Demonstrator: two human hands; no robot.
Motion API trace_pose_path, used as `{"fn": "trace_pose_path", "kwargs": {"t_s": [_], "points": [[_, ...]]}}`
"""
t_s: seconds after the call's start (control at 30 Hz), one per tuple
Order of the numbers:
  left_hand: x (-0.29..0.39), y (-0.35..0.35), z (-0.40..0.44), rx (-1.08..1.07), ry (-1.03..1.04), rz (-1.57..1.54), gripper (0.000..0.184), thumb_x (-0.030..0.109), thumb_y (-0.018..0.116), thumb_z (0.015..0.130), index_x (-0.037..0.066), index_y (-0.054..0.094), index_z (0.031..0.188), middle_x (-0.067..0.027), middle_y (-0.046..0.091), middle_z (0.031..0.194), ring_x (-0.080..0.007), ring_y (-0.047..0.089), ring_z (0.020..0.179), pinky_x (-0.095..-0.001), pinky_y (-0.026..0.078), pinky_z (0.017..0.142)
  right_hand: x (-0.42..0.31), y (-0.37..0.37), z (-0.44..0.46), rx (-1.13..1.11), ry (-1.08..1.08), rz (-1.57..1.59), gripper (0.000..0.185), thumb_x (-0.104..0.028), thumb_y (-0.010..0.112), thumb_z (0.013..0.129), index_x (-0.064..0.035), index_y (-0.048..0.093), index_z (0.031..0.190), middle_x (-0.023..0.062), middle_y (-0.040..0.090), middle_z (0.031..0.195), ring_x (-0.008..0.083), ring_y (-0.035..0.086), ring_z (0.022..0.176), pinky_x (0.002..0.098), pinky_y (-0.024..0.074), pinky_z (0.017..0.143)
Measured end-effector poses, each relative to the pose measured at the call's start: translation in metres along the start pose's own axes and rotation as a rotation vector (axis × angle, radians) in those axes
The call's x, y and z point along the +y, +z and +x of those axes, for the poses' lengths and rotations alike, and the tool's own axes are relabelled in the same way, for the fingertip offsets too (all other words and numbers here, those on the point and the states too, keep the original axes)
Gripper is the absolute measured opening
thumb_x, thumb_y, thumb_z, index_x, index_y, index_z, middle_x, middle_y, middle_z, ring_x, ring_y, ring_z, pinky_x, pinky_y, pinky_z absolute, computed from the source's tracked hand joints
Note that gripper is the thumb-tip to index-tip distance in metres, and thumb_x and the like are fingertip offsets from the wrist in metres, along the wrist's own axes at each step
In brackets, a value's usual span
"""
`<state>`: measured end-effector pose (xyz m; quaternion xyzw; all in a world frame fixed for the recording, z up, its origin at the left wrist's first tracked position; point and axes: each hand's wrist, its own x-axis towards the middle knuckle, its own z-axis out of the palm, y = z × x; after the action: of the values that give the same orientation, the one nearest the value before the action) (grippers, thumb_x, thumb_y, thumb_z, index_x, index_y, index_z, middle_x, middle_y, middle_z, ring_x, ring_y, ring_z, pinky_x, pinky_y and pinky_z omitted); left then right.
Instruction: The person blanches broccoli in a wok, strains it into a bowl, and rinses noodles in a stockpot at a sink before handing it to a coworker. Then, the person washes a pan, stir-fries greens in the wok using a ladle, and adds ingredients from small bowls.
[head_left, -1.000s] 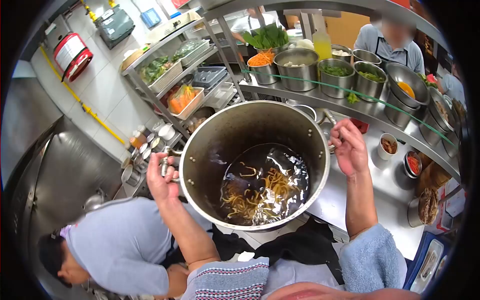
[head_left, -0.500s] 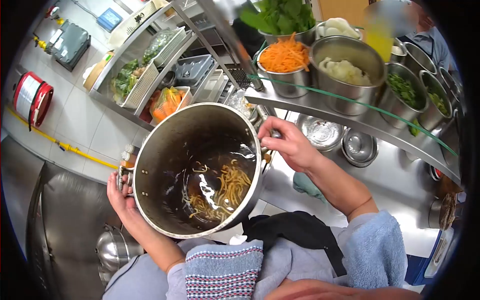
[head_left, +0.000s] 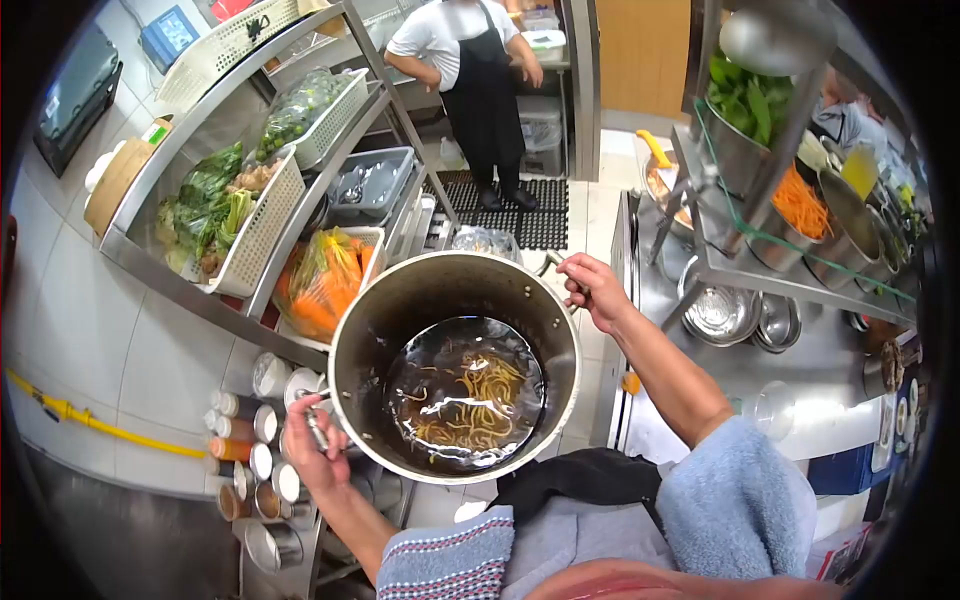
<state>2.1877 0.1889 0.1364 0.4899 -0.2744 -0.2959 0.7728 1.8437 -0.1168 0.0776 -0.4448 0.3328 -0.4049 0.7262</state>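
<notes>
A large metal stockpot [head_left: 350,330] hangs in front of my body, carried by its two side handles. Dark liquid [head_left: 420,385] covers its bottom, with yellowish noodle-like strands [head_left: 490,400] lying in it. My left hand [head_left: 315,445] grips the handle on the pot's left side. On the opposite side, my right hand [head_left: 592,290] is closed round the other handle. Both forearms are stretched forward, and the pot's mouth faces up towards me.
At left, a metal rack [head_left: 180,295] carries baskets of greens and bagged carrots [head_left: 325,280]. Spice jars [head_left: 240,430] stand below it. A person in a black apron [head_left: 482,100] stands ahead on a dark mat [head_left: 545,215]. Right: a steel counter [head_left: 690,390], bowls [head_left: 720,310] and shredded carrot [head_left: 800,205].
My view has turned left, and the pot now sits further right in it, between the rack and the counter. A standing person has come into view. Both hands keep their hold.
</notes>
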Motion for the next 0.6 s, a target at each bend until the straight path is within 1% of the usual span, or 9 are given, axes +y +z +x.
{"fn": "trace_pose_path", "kwargs": {"t_s": [0.03, 0.07, 0.13, 0.17, 0.2, 0.37, 0.43, 0.53, 0.6], "points": [[-0.008, -0.002, 0.010, -0.017, -0.030, -0.017, 0.039, 0.040, 0.048, 0.099, 0.003, 0.056, 0.106, 0.0002, 0.045, 0.071, -0.0043, 0.031, 0.040, -0.0210, 0.031, 0.039, 0.005, 0.001, 0.010, 0.056, -0.003, 0.028, 0.018, -0.018, 0.057, 0.092, -0.0073, 0.059, 0.106, -0.0023, 0.046, 0.066, 0.0061, 0.039, 0.049, 0.0250, 0.0454, 0.051], [-0.016, 0.003, 0.019, -0.030, -0.055, -0.009, 0.040, 0.041, 0.049, 0.098, 0.002, 0.056, 0.104, 0.0008, 0.044, 0.070, -0.0043, 0.031, 0.039, -0.0207, 0.030, 0.039, 0.004, -0.001, 0.019, 0.106, -0.029, -0.007, 0.022, -0.018, 0.058, 0.092, -0.0083, 0.057, 0.113, -0.0023, 0.046, 0.066, 0.0060, 0.039, 0.049, 0.0245, 0.0458, 0.050], [-0.030, 0.008, 0.045, -0.089, -0.066, -0.069, 0.031, 0.032, 0.056, 0.097, 0.002, 0.056, 0.103, 0.0032, 0.040, 0.063, -0.0041, 0.032, 0.039, -0.0201, 0.029, 0.039, 0.007, -0.006, 0.040, 0.188, -0.078, -0.031, 0.036, -0.016, 0.059, 0.091, -0.0093, 0.052, 0.126, -0.0018, 0.047, 0.068, 0.0058, 0.043, 0.052, 0.0236, 0.0464, 0.048], [-0.037, 0.015, 0.056, -0.123, -0.052, -0.084, 0.028, 0.028, 0.059, 0.096, 0.002, 0.056, 0.103, 0.0041, 0.039, 0.060, -0.0039, 0.032, 0.039, -0.0200, 0.029, 0.039, -0.001, -0.004, 0.043, 0.240, -0.100, -0.008, 0.038, -0.015, 0.059, 0.091, -0.0092, 0.051, 0.127, -0.0012, 0.049, 0.071, 0.0060, 0.045, 0.055, 0.0235, 0.0455, 0.046], [-0.041, 0.022, 0.060, -0.137, -0.048, -0.084, 0.023, 0.022, 0.061, 0.095, 0.002, 0.056, 0.103, 0.0044, 0.041, 0.058, -0.0037, 0.033, 0.039, -0.0204, 0.029, 0.039, -0.004, -0.008, 0.047, 0.290, -0.111, -0.015, 0.037, -0.015, 0.059, 0.091, -0.0089, 0.051, 0.126, -0.0010, 0.049, 0.072, 0.0061, 0.046, 0.056, 0.0238, 0.0447, 0.045], [-0.080, 0.060, 0.132, -0.292, -0.064, -0.068, 0.021, 0.020, 0.062, 0.094, 0.004, 0.056, 0.106, 0.0043, 0.043, 0.055, -0.0034, 0.030, 0.037, -0.0224, 0.025, 0.039, -0.025, -0.042, 0.097, 0.542, -0.246, -0.056, 0.024, -0.017, 0.059, 0.091, -0.0070, 0.055, 0.113, -0.0004, 0.051, 0.073, 0.0062, 0.045, 0.052, 0.0236, 0.0372, 0.038], [-0.090, 0.077, 0.160, -0.335, -0.090, -0.114, 0.019, 0.018, 0.061, 0.094, 0.004, 0.057, 0.106, 0.0043, 0.042, 0.055, -0.0034, 0.029, 0.037, -0.0224, 0.024, 0.038, -0.040, -0.050, 0.112, 0.571, -0.303, -0.080, 0.019, -0.018, 0.060, 0.091, -0.0062, 0.057, 0.106, -0.0009, 0.051, 0.073, 0.0055, 0.046, 0.053, 0.0228, 0.0361, 0.038], [-0.116, 0.099, 0.204, -0.386, -0.102, -0.153, 0.016, 0.016, 0.061, 0.094, 0.005, 0.057, 0.106, 0.0045, 0.041, 0.055, -0.0033, 0.028, 0.036, -0.0225, 0.022, 0.038, -0.061, -0.063, 0.134, 0.588, -0.283, -0.094, 0.018, -0.020, 0.061, 0.091, -0.0068, 0.058, 0.104, -0.0012, 0.051, 0.073, 0.0050, 0.045, 0.053, 0.0221, 0.0354, 0.038], [-0.124, 0.104, 0.213, -0.377, -0.153, -0.148, 0.015, 0.013, 0.060, 0.094, 0.005, 0.057, 0.106, 0.0043, 0.042, 0.054, -0.0037, 0.029, 0.037, -0.0230, 0.023, 0.038, -0.070, -0.059, 0.131, 0.668, -0.380, -0.097, 0.017, -0.021, 0.061, 0.092, -0.0071, 0.058, 0.101, -0.0019, 0.049, 0.071, 0.0046, 0.045, 0.053, 0.0211, 0.0339, 0.037]]}}
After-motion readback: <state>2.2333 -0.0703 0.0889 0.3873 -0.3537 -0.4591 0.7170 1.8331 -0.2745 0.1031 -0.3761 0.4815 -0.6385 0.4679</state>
